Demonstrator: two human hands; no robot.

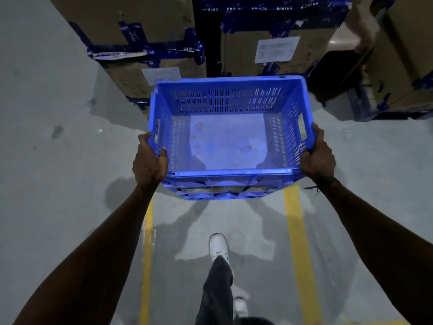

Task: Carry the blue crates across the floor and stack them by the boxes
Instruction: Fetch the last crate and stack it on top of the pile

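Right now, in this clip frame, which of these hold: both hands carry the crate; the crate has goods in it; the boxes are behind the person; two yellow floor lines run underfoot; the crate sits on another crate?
1. Both hands carry the blue crate: true, left hand and right hand each grip a side.
2. The crate has goods in it: false, it is empty.
3. The boxes are behind the person: false, they stand ahead.
4. Two yellow lines run underfoot: true.
5. The crate sits on another crate: false, it is held above the floor.
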